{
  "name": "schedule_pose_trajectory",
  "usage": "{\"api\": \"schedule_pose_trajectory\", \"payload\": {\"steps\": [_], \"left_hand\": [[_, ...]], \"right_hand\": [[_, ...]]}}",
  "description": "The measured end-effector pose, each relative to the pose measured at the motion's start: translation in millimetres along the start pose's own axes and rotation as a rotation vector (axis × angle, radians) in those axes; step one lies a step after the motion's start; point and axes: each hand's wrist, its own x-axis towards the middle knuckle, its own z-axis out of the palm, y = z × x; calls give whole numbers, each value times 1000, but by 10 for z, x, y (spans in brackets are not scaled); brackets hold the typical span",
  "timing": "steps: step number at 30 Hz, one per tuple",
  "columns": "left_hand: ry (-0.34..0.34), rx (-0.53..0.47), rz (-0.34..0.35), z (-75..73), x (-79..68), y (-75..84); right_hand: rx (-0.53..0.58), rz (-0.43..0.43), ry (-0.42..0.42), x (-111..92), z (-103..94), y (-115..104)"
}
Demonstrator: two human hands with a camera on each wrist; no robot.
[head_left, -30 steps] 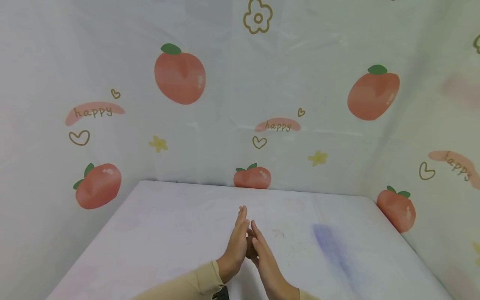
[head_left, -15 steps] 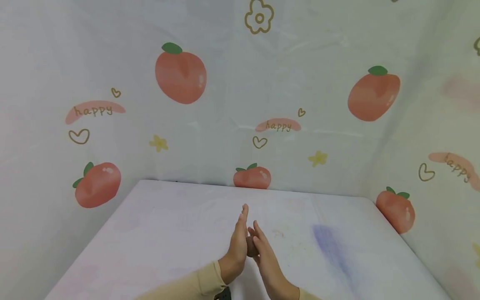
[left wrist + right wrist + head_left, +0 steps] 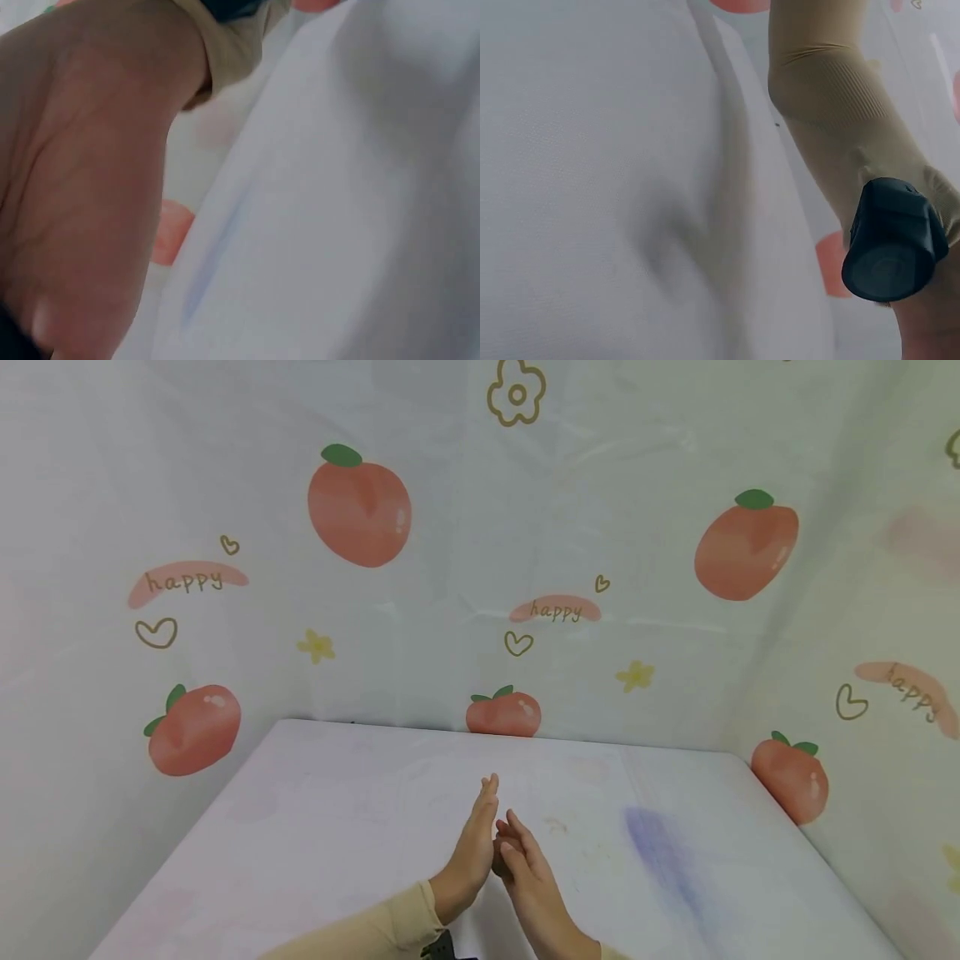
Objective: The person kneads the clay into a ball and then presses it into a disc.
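Note:
Over the near middle of the table, my left hand (image 3: 471, 853) stands upright with its fingers straight and its palm facing right. My right hand (image 3: 534, 885) leans against it from the right, fingers loosely extended. A small matte brown ball (image 3: 498, 862) sits between the two palms, now almost wholly hidden by the right thumb and fingers. The left wrist view has a bare wrist (image 3: 90, 187) and a beige cuff close up. In the right wrist view appear a beige sleeve (image 3: 840, 112) and a dark wrist camera (image 3: 892, 244). Neither wrist view shows the ball.
The white table (image 3: 337, 810) carries a blue-purple smear (image 3: 667, 860) at right and faint brownish marks near the hands. A white curtain (image 3: 442, 543) printed with peaches, hearts and "happy" stands behind and at the sides. Shadows of the arms fall on the tabletop.
My right hand has shifted slightly against the left, turning its thumb and fingers over the brown ball, which showed plainly before. The left hand has tilted slightly, staying in about the same place.

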Motion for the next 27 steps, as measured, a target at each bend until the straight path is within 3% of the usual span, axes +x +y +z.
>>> {"api": "schedule_pose_trajectory", "payload": {"steps": [6, 10, 13, 17, 22, 27], "left_hand": [[-65, 418, 43, -291, 99, 8], [-222, 685, 13, -500, 109, 67], [-344, 812, -36, -632, 98, 114], [-454, 908, -100, -767, 74, 151], [-520, 957, -137, -855, 37, 170], [-544, 938, -169, -890, 3, 197]], "right_hand": [[-2, -19, 28, -36, -92, 19], [-8, 0, 34, -55, -157, 2], [-9, 9, 44, -58, -197, -8], [-8, 11, 53, -50, -240, -9], [-55, 17, 77, 0, -311, -13], [-285, -18, 112, 123, -450, -16]]}}
